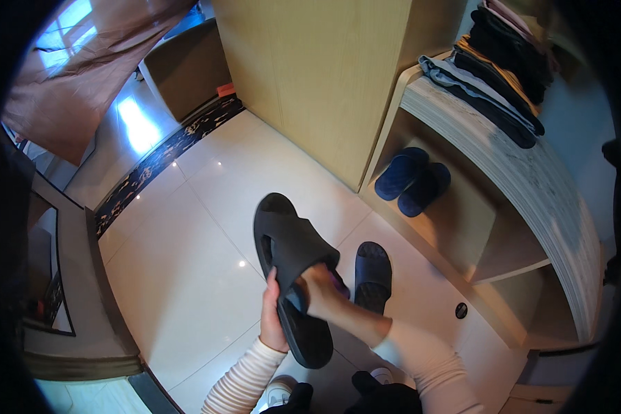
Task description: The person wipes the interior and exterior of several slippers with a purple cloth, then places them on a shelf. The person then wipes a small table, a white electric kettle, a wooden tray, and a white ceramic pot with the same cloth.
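A black slide sandal [295,243] is held up above the tiled floor, its toe pointing away. My left hand [273,315] grips its side edge near the heel. My right hand [318,290] reaches under the sandal's strap, its fingers mostly hidden; something purple [340,284] shows beside it, too little of it to name. Another dark slide sandal [373,277] rests on the floor to the right of my hands.
A wooden shelf unit [517,150] on the right holds dark blue slippers [413,181] inside and folded clothes [491,93] on top. A tall wooden panel [315,77] stands ahead. A brown curtain [83,88] hangs at upper left. A round black disc [461,310] lies on the floor.
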A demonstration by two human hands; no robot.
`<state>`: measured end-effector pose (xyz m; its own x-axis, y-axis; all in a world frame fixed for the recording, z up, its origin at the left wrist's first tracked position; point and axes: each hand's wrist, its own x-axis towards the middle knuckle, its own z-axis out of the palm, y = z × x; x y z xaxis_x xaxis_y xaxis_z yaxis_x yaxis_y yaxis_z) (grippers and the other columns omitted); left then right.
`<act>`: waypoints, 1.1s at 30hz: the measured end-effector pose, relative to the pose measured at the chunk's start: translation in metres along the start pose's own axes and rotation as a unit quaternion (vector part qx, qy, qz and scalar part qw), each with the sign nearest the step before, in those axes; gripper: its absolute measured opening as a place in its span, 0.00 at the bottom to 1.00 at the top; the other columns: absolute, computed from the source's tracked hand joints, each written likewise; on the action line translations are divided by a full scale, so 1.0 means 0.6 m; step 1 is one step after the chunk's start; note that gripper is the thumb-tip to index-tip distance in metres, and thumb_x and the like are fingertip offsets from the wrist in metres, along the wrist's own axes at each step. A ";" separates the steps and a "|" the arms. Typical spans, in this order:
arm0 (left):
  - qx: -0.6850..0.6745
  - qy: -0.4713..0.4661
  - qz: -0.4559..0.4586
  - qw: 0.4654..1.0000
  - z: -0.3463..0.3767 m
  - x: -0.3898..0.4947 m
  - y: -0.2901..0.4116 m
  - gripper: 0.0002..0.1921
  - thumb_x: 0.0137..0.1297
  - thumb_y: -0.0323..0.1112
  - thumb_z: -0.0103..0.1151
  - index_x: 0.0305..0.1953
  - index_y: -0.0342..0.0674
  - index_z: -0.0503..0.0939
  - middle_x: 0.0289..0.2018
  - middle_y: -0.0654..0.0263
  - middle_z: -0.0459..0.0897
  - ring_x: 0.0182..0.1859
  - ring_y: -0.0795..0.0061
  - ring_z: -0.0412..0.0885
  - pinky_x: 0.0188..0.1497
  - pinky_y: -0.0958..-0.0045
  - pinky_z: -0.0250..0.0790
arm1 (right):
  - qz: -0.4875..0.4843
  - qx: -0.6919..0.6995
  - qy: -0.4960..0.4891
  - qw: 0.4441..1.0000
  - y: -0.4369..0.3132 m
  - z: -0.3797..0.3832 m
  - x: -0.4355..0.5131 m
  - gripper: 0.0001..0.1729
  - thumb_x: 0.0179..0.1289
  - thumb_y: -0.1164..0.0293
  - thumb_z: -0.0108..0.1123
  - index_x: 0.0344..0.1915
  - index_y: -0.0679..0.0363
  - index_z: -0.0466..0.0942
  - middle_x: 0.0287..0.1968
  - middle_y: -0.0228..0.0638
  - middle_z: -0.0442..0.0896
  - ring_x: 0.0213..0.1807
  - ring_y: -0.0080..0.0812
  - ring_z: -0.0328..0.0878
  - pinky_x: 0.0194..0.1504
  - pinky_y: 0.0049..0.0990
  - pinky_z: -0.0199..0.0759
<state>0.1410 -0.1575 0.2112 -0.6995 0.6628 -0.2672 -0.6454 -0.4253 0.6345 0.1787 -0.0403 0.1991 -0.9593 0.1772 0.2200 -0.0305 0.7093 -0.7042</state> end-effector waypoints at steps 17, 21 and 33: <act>-0.092 -0.051 -0.052 0.993 0.018 0.005 0.014 0.31 0.71 0.59 0.38 0.67 0.45 0.60 0.60 0.60 0.71 0.61 0.65 0.69 0.68 0.64 0.57 | -0.201 -0.082 0.164 0.962 -0.036 -0.016 -0.037 0.17 0.58 0.71 0.57 0.46 0.67 0.74 0.43 0.54 0.77 0.45 0.57 0.73 0.50 0.47 0.64; -0.120 -0.115 -0.031 0.986 0.002 0.034 0.045 0.36 0.67 0.65 0.40 0.62 0.39 0.65 0.51 0.57 0.78 0.53 0.62 0.77 0.58 0.64 0.69 | -0.121 0.196 0.117 0.966 -0.079 0.005 -0.084 0.16 0.67 0.74 0.49 0.52 0.69 0.72 0.55 0.54 0.74 0.58 0.54 0.70 0.62 0.41 0.56; -0.145 -0.046 -0.043 0.987 0.032 0.000 0.021 0.35 0.68 0.65 0.37 0.62 0.40 0.67 0.55 0.58 0.76 0.56 0.63 0.74 0.63 0.64 0.62 | -0.069 0.057 0.280 0.956 -0.057 -0.032 -0.059 0.13 0.60 0.78 0.58 0.46 0.68 0.76 0.42 0.50 0.80 0.44 0.47 0.80 0.45 0.34 0.74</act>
<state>0.1385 -0.1508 0.2334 -0.6169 0.7509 -0.2356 -0.7706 -0.5154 0.3748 0.2194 -0.0575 0.2284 -0.6439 0.4471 0.6209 -0.2078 0.6788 -0.7043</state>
